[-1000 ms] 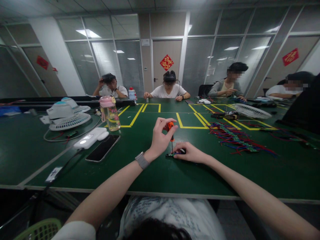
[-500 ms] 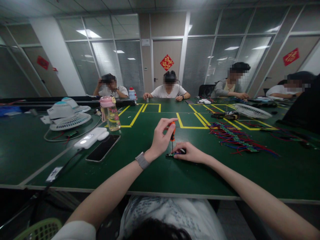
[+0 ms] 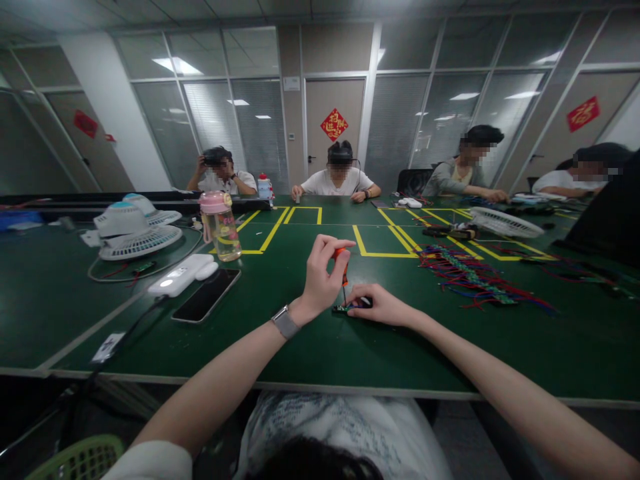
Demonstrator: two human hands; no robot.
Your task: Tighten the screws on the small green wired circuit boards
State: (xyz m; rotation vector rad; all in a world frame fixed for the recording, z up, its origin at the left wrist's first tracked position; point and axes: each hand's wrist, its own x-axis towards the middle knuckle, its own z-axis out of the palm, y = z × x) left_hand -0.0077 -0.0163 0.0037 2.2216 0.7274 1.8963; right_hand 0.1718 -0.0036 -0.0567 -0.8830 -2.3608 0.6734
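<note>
With my left hand (image 3: 323, 277) I am grasping a screwdriver with an orange-and-black handle and thin metal shaft (image 3: 345, 279), thumb and fingers pinching the handle. The shaft is standing nearly upright over a small green circuit board with black edging (image 3: 341, 309), which is lying flat on the dark green tabletop (image 3: 390, 360) at twelve o'clock from me. My right hand (image 3: 375, 303) is gripping the board's three o'clock end. I seem to be working a screw; whether the tip is seated is too small to tell. Another turn would be calling for a straight shaft, light downward pressure and a firmly braced board. A tangle of red-and-blue-wired green boards (image 3: 470, 275) is lying between two and three o'clock from it.
</note>
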